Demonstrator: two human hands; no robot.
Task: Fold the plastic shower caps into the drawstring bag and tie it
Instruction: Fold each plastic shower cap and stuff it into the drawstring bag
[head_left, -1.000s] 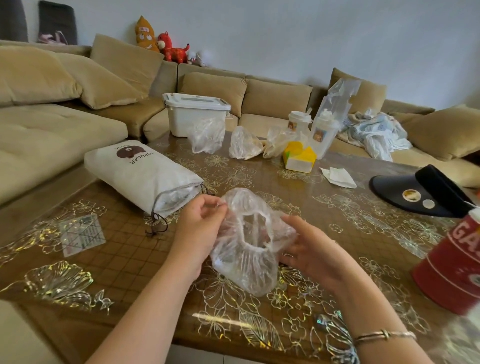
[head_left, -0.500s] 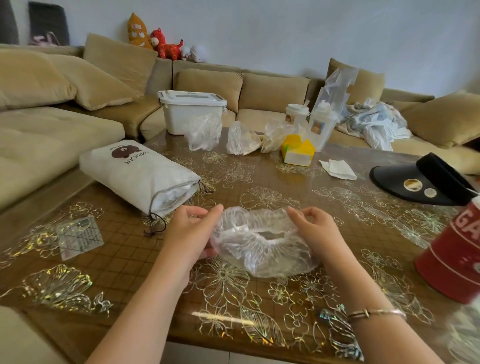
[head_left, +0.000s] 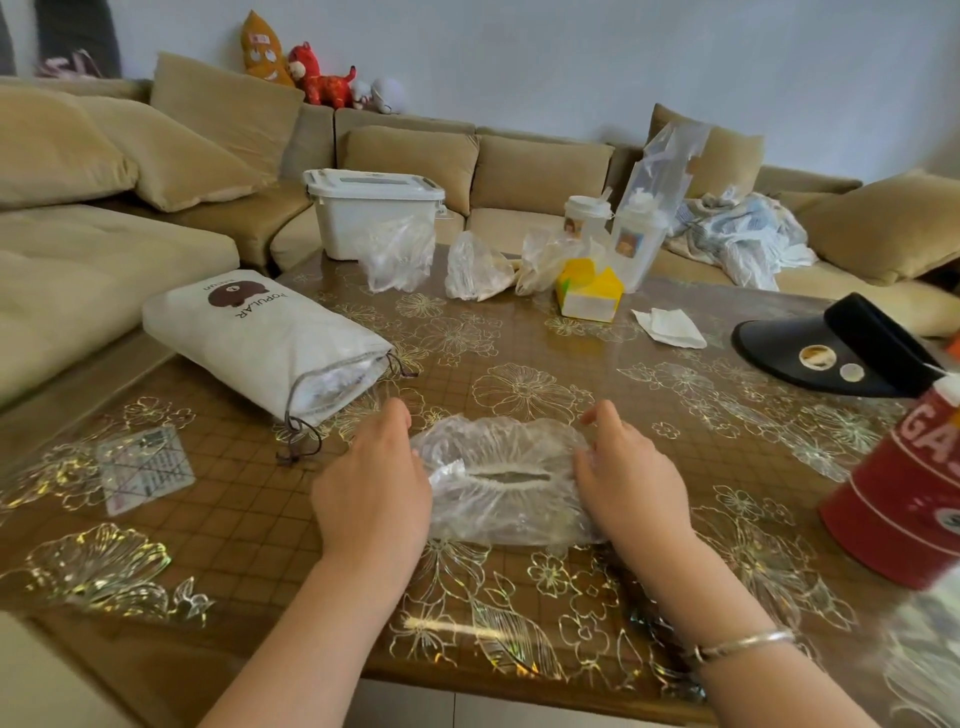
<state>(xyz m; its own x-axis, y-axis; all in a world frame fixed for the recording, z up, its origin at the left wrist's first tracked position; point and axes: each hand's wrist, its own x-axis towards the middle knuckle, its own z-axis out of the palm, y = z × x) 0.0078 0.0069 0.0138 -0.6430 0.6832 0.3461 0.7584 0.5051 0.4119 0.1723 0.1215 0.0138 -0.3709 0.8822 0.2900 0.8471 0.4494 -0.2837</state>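
Table (head_left: 519, 332) floral, glossy; sofa (head_left: 104, 249) behind; cap (head_left: 498, 478) flat.

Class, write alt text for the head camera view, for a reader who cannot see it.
Two hands, left hand and right hand, flatten a clear plastic shower cap on a brown table with a gold flower pattern. A white drawstring bag lies open to the left, and more shower caps sit at the far edge before a beige sofa.
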